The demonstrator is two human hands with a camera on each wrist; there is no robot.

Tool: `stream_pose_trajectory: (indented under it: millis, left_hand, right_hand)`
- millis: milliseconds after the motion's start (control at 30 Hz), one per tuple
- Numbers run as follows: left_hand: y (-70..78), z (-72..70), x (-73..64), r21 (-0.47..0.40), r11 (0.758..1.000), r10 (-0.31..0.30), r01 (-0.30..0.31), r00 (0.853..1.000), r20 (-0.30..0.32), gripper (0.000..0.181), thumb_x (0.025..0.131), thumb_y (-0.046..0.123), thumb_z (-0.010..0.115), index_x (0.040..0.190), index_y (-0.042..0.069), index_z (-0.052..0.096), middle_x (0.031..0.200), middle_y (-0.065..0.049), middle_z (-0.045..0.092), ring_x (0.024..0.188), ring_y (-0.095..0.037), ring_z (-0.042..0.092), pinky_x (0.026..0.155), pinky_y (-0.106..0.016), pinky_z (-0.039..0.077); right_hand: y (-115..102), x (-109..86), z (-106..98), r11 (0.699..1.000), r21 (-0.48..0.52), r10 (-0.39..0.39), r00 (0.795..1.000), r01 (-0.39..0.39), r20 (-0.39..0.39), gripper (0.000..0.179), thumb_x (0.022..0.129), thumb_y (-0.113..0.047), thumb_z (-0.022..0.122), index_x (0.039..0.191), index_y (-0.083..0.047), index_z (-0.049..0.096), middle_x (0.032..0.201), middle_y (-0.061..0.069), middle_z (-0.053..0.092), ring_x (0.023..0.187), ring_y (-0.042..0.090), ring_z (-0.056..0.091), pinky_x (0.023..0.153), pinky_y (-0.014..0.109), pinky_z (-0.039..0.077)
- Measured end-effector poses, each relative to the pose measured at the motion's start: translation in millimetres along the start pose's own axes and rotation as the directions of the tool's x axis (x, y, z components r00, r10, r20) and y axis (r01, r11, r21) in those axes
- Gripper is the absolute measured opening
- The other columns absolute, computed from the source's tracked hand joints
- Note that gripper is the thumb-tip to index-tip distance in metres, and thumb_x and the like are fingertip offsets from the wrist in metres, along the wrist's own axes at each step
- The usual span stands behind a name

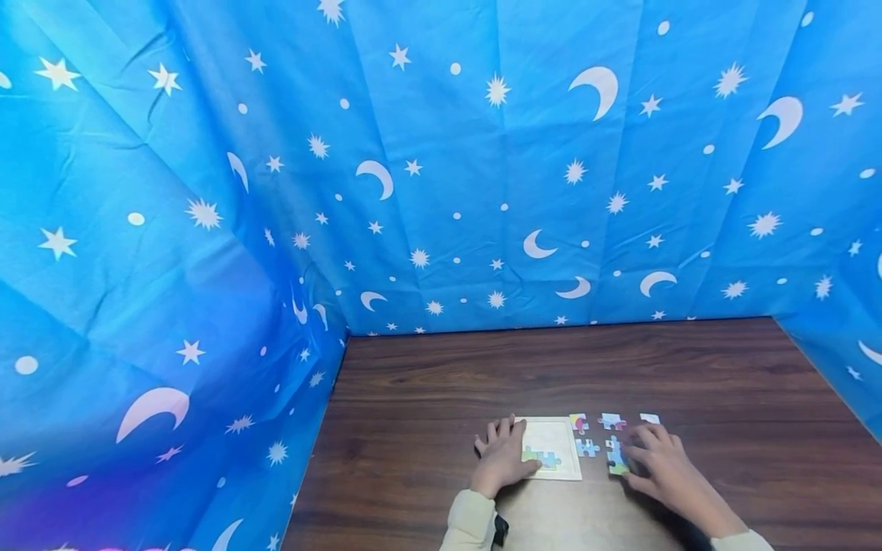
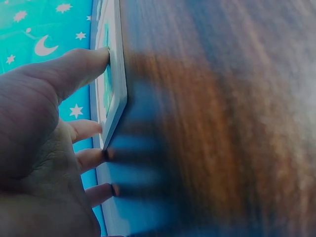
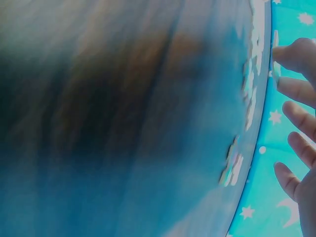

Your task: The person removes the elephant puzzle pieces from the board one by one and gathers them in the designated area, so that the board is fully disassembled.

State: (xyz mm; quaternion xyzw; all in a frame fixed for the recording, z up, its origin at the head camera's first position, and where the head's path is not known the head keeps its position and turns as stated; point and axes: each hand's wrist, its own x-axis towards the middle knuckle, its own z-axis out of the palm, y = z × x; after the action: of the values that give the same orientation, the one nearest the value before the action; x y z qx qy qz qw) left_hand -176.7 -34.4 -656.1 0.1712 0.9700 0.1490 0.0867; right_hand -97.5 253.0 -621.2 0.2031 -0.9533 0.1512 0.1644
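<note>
My left hand (image 1: 501, 455) lies spread over the left side of a pale, square puzzle tray (image 1: 575, 451). Its thumb presses near the front rim beside joined green and blue puzzle pieces (image 1: 548, 459), while the other fingers rest along the left edge. To the right of the tray, my right hand (image 1: 660, 467) pinches a puzzle piece (image 3: 276, 71) between thumb and index finger. That piece appears thin and edge-on in the right wrist view, above the table. The right hand's remaining fingers are spread apart.
Loose pieces lie right of the tray: a yellow and red one (image 1: 579, 422), a blue one with red (image 1: 611, 421), a light blue one (image 1: 587, 448) and a pale one (image 1: 649, 418). A blue star-and-moon curtain (image 1: 475, 229) borders the dark wooden table (image 1: 427, 383).
</note>
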Motion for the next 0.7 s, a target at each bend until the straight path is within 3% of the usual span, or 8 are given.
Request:
stream_pose_trajectory:
  millis: [167, 267, 367, 567, 700]
  left_hand:
    - [-0.9, 0.3, -0.8, -0.011, 1.0, 0.013, -0.013, 1.0, -0.005, 0.075, 0.085, 0.048, 0.077, 0.148, 0.018, 0.05, 0.151, -0.01, 0.042, 0.134, -0.036, 0.035, 0.099, -0.074, 0.027]
    - [-2.4, 0.1, -1.3, -0.017, 1.0, 0.009, -0.009, 1.0, -0.009, 0.075, 0.085, 0.048, 0.077, 0.148, 0.018, 0.05, 0.151, -0.01, 0.043, 0.134, -0.036, 0.035, 0.099, -0.074, 0.027]
    - [-4.0, 0.3, -2.0, -0.018, 1.0, 0.001, -0.002, 1.0, -0.009, 0.075, 0.084, 0.048, 0.077, 0.148, 0.018, 0.051, 0.151, -0.01, 0.043, 0.134, -0.037, 0.035, 0.099, -0.075, 0.027]
    - [-4.0, 1.5, -2.0, -0.029, 0.999, 0.016, -0.016, 1.0, -0.004, 0.075, 0.085, 0.047, 0.077, 0.149, 0.018, 0.05, 0.151, -0.011, 0.042, 0.134, -0.037, 0.034, 0.1, -0.075, 0.026]
    - [-2.9, 1.6, -1.7, -0.038, 0.999, 0.018, -0.018, 1.0, -0.009, 0.075, 0.085, 0.047, 0.077, 0.148, 0.018, 0.05, 0.151, -0.011, 0.042, 0.134, -0.037, 0.034, 0.1, -0.075, 0.025]
  right_hand:
    - [13, -16.5, -4, 0.999, -0.019, -0.032, 0.998, 0.031, -0.046, 0.035, 0.061, -0.022, 0.093, 0.088, -0.008, 0.078, 0.102, 0.009, 0.06, 0.097, 0.034, 0.051, 0.069, 0.052, 0.042]
    - [21, -23.9, -6, 1.0, -0.023, -0.007, 1.0, 0.007, -0.004, 0.033, 0.062, -0.022, 0.092, 0.088, -0.008, 0.078, 0.102, 0.008, 0.06, 0.097, 0.034, 0.051, 0.068, 0.052, 0.041]
    - [26, -28.5, -10, 0.999, -0.021, 0.051, 0.995, -0.05, 0.09, 0.03, 0.066, -0.023, 0.091, 0.089, -0.01, 0.077, 0.104, 0.008, 0.06, 0.098, 0.036, 0.052, 0.07, 0.056, 0.042]
    - [34, -33.6, -21, 0.986, -0.039, 0.167, 0.947, -0.162, 0.274, 0.034, 0.073, -0.027, 0.089, 0.099, -0.008, 0.079, 0.108, 0.009, 0.06, 0.102, 0.038, 0.05, 0.073, 0.057, 0.041]
    - [37, -33.9, -24, 0.979, -0.044, 0.204, 0.922, -0.201, 0.329, 0.035, 0.075, -0.028, 0.088, 0.101, -0.007, 0.079, 0.109, 0.009, 0.059, 0.103, 0.038, 0.049, 0.075, 0.057, 0.04]
